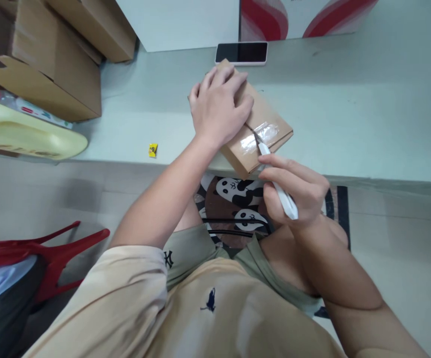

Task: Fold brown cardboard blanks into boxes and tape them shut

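A small brown cardboard box (271, 112) lies slanted at the table's near edge, with clear tape (267, 133) across its near end. My left hand (219, 102) presses down on the box from above, fingers bent over its top and holding it. In my right hand (297, 186) is a white box cutter (284, 199), gripped between thumb and fingers. Its tip touches the taped end, where a dark slit runs along the seam. The blade itself is hard to make out.
A phone (241, 52) lies just beyond the box, before a white-and-red carton (331, 20). Open cardboard boxes (58, 59) and a pale yellow container (25, 129) stand at left. A small yellow packet (153, 150) lies near the edge. A red stool (56, 258) is at lower left.
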A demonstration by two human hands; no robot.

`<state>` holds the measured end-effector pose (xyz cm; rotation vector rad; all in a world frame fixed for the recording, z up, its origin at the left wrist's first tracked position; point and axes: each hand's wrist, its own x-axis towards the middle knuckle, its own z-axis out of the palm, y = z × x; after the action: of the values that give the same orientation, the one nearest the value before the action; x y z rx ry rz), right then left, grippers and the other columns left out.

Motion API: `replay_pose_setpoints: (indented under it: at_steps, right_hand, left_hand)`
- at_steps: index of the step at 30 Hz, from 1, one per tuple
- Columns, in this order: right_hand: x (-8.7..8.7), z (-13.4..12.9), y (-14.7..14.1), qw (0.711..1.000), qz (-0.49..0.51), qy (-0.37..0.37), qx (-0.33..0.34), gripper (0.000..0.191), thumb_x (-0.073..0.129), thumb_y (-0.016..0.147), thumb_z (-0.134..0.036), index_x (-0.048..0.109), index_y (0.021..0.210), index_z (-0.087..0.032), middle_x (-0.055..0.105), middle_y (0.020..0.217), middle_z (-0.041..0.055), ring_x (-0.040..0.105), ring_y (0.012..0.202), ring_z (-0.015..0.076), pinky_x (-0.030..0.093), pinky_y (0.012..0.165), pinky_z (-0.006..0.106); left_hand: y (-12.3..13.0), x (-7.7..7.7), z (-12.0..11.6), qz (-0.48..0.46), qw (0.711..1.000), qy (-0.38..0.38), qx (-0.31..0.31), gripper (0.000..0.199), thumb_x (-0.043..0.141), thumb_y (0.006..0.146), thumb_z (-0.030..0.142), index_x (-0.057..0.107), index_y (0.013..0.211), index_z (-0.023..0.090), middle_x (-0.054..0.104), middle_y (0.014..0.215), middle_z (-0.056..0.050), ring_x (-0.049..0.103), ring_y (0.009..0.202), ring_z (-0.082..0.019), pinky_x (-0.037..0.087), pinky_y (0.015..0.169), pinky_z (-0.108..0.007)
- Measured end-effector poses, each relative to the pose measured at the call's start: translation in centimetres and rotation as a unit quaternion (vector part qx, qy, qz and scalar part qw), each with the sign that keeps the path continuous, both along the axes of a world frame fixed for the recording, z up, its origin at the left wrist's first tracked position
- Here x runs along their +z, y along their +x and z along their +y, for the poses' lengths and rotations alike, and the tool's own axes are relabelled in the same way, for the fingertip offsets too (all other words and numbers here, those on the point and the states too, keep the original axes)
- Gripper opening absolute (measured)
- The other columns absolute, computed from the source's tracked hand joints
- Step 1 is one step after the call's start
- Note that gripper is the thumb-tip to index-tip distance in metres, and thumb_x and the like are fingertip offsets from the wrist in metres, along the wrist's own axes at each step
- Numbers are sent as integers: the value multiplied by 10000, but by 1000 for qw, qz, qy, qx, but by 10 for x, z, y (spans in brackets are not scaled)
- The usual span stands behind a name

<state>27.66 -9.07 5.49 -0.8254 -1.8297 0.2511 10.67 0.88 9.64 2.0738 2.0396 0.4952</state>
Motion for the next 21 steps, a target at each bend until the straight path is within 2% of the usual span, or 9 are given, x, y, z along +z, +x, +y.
replay_pose_setpoints:
  at_steps: [4, 7, 10, 13, 15, 18, 21]
  right_hand:
    - [0, 1, -1, 1000, -1, -13, 24, 178, 558, 741, -66, 631, 788, -221, 785, 964, 50, 759, 783, 190, 601, 633, 284]
    - [2, -2, 2, 1000, 10, 11, 28, 172, 562, 732, -54, 603, 755, -220, 772, 907, 33, 731, 707, 164, 589, 612, 270]
    - [2, -5, 3, 999, 4, 25, 19, 175, 553, 740, -50, 585, 740, -222, 761, 889, 27, 711, 678, 148, 581, 602, 259]
    - [1, -4, -1, 1000, 2, 10, 23, 178, 528, 749, -44, 564, 728, -218, 751, 890, 41, 705, 686, 145, 578, 617, 260]
    - [0, -2, -4, 1000, 9, -5, 23, 174, 518, 743, -45, 555, 724, -214, 750, 904, 55, 712, 720, 153, 582, 636, 267]
    - [0, 0, -4, 999, 13, -22, 24, 172, 512, 745, -46, 555, 731, -212, 751, 928, 68, 726, 772, 166, 590, 663, 273]
    - [3, -5, 2, 999, 8, -20, 31, 187, 510, 766, -46, 562, 738, -223, 753, 914, 47, 719, 734, 155, 591, 657, 272]
  left_hand:
    - [0, 0, -1, -4, 1000, 5, 7, 493, 349, 941, 462, 538, 1391, 390, 464, 1558, 147, 270, 1518, -209, 190, 1270, -515]
    - [-1, -3, 2, -31, 999, 13, 2, 493, 386, 911, 454, 581, 1360, 407, 489, 1536, 137, 283, 1518, -262, 190, 1264, -549]
    - [-5, -11, 12, -101, 994, 30, -1, 415, 516, 833, 451, 675, 1216, 459, 551, 1475, 120, 283, 1512, -350, 155, 1260, -589]
    - [-8, -23, 23, -176, 983, 52, 3, 381, 650, 738, 423, 732, 1110, 415, 590, 1441, 65, 256, 1506, -411, 75, 1265, -608]
    - [-10, -30, 28, -198, 978, 68, -2, 361, 679, 723, 404, 744, 1078, 393, 604, 1425, 36, 252, 1503, -423, 40, 1262, -626]
    - [-12, -38, 32, -246, 965, 95, -9, 278, 733, 693, 372, 753, 967, 411, 644, 1352, 22, 251, 1496, -453, 20, 1264, -629]
    - [-16, -45, 36, -325, 938, 121, -5, 290, 782, 634, 310, 751, 905, 409, 673, 1289, 7, 238, 1494, -465, 28, 1279, -604]
